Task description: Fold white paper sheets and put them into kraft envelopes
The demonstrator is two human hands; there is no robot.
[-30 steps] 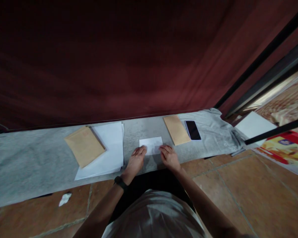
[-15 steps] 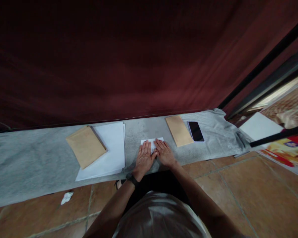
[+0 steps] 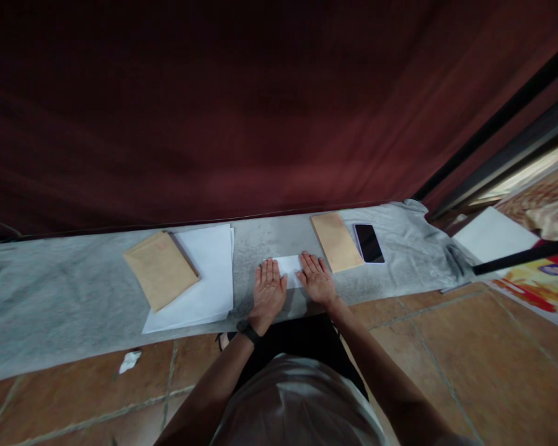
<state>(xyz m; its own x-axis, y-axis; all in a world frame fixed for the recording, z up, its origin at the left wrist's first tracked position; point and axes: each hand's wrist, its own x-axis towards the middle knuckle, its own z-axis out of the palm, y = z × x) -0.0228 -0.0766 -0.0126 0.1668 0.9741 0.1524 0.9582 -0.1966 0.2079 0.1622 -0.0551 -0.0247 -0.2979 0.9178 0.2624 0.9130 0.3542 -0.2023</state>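
A small folded white paper [image 3: 291, 267] lies on the grey cloth [image 3: 51, 297] in front of me. My left hand [image 3: 268, 287] presses flat on its left part, fingers stretched out, with a dark watch on the wrist. My right hand [image 3: 316, 277] lies flat on its right edge, fingers spread. Only a strip of the paper shows between the two hands.
To the left lies a stack of white sheets [image 3: 204, 279] with a brown envelope [image 3: 160, 269] on top. To the right are another brown envelope [image 3: 336, 241] and a black phone [image 3: 369, 243]. A crumpled paper scrap [image 3: 130, 361] sits on the tiled floor. A dark red curtain hangs behind.
Both hands slid forward onto the folded paper, came together over its middle, then moved slightly apart, staying flat. The view shifted a little.
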